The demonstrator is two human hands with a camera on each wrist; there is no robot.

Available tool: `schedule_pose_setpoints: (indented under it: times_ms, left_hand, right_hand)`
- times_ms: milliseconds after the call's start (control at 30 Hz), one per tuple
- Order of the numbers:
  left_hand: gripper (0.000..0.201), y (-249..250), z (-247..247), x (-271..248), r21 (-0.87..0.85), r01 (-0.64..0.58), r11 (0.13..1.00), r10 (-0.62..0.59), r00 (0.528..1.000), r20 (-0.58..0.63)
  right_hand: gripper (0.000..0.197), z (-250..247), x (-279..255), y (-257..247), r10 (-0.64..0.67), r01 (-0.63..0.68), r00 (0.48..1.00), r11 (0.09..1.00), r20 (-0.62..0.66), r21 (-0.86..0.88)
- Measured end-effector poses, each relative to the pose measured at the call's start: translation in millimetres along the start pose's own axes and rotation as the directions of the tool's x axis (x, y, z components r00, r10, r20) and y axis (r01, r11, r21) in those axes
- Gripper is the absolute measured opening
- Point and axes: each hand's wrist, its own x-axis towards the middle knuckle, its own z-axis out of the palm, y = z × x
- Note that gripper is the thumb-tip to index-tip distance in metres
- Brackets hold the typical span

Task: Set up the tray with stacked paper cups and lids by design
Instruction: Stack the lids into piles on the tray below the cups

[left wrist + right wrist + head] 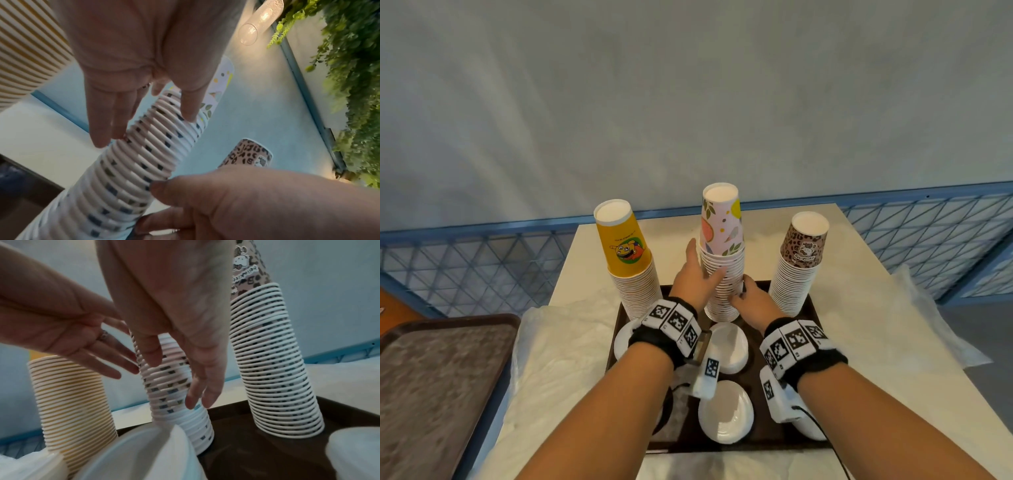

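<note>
Head view first: a dark brown rectangular plastic tray (751, 435) sits on a white tabletop (859, 342), and three upside-down stacks of paper cups stand along its far edge, a yellow cartoon-print stack (633, 270) on the left, a pale floral-print stack (723, 260) in the middle and a leopard-print stack (796, 267) on the right. Nearer on the tray are piles of white plastic lids (726, 413). The left hand (697, 277) lies against the left side of the floral stack with its fingers straight and loose, touching the rims. The right hand (750, 296) is at the stack's lower right side, but how its fingers lie isn't clear from here. Crumpled white plastic wrap (558, 349) lies on the tabletop left of the tray, and a second brown tray (441, 377) sits further left. Left wrist view: the left hand's fingers (107, 120) are stretched out, tips resting on the floral stack (144, 146), thumb on the other side; the right hand (246, 203) touches the stack lower down. Right wrist view: the right hand's fingers (197, 386) hang relaxed and fairly straight against the floral stack (176, 395), nothing pinched, with the left hand (72, 337) flat on the stack's left side and the leopard stack (275, 363) just to the right.
</note>
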Motion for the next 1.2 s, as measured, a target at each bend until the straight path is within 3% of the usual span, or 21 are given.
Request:
schedule_pose_setpoints:
  times_ms: [100, 200, 267, 367, 433, 500, 567, 633, 767, 1000, 1200]
  left_hand:
    - [0.069, 0.4, -5.1, 5.5, 0.0, -0.029, 1.0, 0.029, 0.999, 0.012]
    - [0.075, -1.4, -7.4, 4.0, 0.091, 0.035, 0.995, -0.039, 0.998, 0.041]
    - [0.078, -0.4, -9.7, -2.2, 0.122, 0.113, 0.986, -0.111, 0.994, -0.023]
    - [0.054, 5.7, -11.5, -26.0, 0.032, 0.07, 0.997, -0.064, 0.984, -0.167]
    - [0.035, 12.3, -0.7, -49.6, -0.015, 0.008, 1.0, -0.009, 0.997, -0.08]
    - [0.033, 14.3, 27.4, -73.0, -0.036, 0.014, 0.999, -0.01, 0.993, 0.118]
    - [0.045, 8.7, 64.2, -89.1, 0.053, 0.039, 0.998, -0.054, 0.945, 0.322]
    - [0.052, -3.6, 98.8, -97.8, 0.19, 0.044, 0.981, -0.124, 0.894, 0.431]
    - [0.055, -21.0, 135.9, -105.5, 0.373, 0.046, 0.927, -0.228, 0.857, 0.462]
    - [0.039, -27.3, 164.7, -110.0, 0.426, -0.069, 0.902, -0.12, 0.908, 0.402]
    - [0.042, -25.2, 170.6, -104.5, 0.475, -0.023, 0.88, -0.168, 0.919, 0.356]
  right_hand:
    - [0.059, 5.3, -2.0, -5.0, 0.006, -0.005, 1.0, 0.999, 0.025, -0.035]
    - [0.061, 3.8, -9.8, -11.4, 0.01, -0.007, 0.998, 0.998, 0.059, -0.058]
    - [0.061, -8.4, -16.9, -13.9, -0.001, 0.003, 0.999, 0.999, 0.032, -0.043]
    - [0.05, -45.3, -35.9, -8.6, -0.016, 0.017, 1.0, 0.999, -0.023, 0.052]
    - [0.036, -73.1, -55.7, 3.3, -0.028, 0.029, 0.997, 1.0, -0.07, 0.011]
    - [0.028, -92.1, -74.1, 24.9, -0.005, -0.006, 0.994, 0.995, -0.108, -0.1]
    - [0.027, -96.5, -87.7, 51.3, 0.064, -0.082, 0.994, 0.972, -0.087, -0.22]
    - [0.029, -87.9, -96.9, 81.0, 0.154, -0.155, 0.988, 0.931, -0.029, -0.33]
    - [0.032, -60.9, -112.9, 120.2, 0.239, -0.212, 0.971, 0.902, 0.027, -0.376]
    - [0.033, -47.8, -114.0, 151.9, 0.119, -0.12, 0.993, 0.91, -0.028, -0.396]
    - [0.037, -49.8, -106.5, 156.3, 0.088, -0.098, 0.995, 0.913, -0.043, -0.396]
